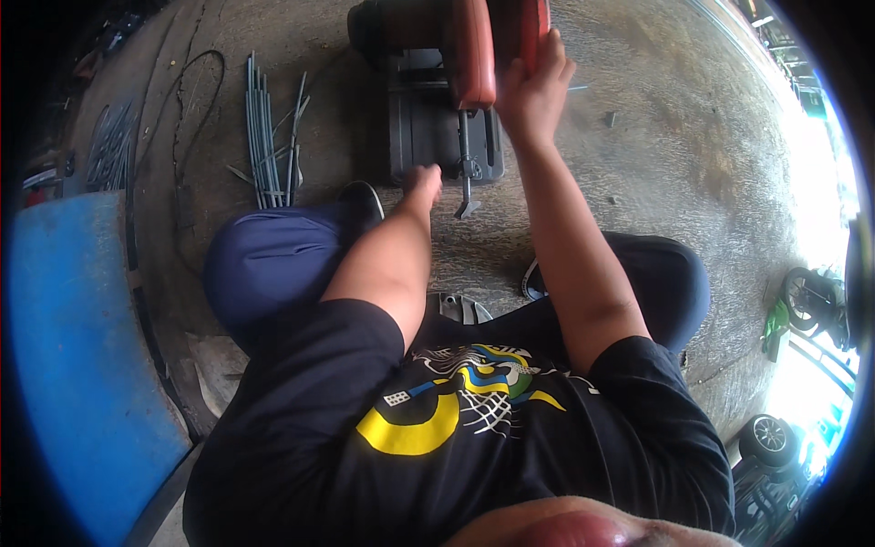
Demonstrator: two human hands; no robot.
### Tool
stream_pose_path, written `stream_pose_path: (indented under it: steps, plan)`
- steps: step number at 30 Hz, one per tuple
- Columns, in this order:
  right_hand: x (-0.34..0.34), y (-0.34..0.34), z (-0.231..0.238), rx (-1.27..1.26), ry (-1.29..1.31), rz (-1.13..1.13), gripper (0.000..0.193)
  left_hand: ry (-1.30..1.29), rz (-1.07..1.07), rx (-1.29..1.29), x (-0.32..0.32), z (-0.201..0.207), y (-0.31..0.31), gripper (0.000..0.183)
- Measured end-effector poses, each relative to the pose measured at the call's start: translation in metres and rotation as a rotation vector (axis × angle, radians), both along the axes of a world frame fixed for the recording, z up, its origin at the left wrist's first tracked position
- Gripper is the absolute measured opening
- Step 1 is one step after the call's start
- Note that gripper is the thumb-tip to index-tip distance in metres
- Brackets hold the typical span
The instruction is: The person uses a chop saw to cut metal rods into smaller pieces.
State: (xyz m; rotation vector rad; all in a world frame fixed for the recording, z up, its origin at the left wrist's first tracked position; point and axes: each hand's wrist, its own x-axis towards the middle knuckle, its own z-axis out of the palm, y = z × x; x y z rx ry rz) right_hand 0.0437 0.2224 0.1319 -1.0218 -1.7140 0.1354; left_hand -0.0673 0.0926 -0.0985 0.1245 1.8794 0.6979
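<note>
In front of me on the ground stands a cut-off saw with a red guard (474, 55) over a dark grey base (419, 137). My right hand (533, 100) is wrapped round the saw's red handle (536, 32). At the near edge of the base is my left hand (423, 185), its fingers curled in. Whatever it may hold is hidden. Beside that hand, the saw's metal clamp screw (466, 159) reaches toward me, ending in a crank (468, 210).
A bundle of thin metal rods (260, 137) lies left of the saw, with another pile (111, 146) farther left. A blue panel (82, 346) stands at my left. Behind the rods runs a dark cable (182, 118). Parked vehicles (770, 442) show at the right.
</note>
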Motion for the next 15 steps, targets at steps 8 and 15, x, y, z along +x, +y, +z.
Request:
stream_pose_path:
  steps: [8, 15]
  plan:
    - [-0.011, 0.019, 0.028, -0.305, 0.277, 0.084, 0.046, 0.625, 0.036, 0.094, -0.123, 0.027, 0.069, 0.031]
    - [-0.025, 0.062, 0.069, -0.141, -0.003, -0.025, 0.039, 0.551, 0.209, -0.003, -0.126, 0.054, 0.078, 0.032]
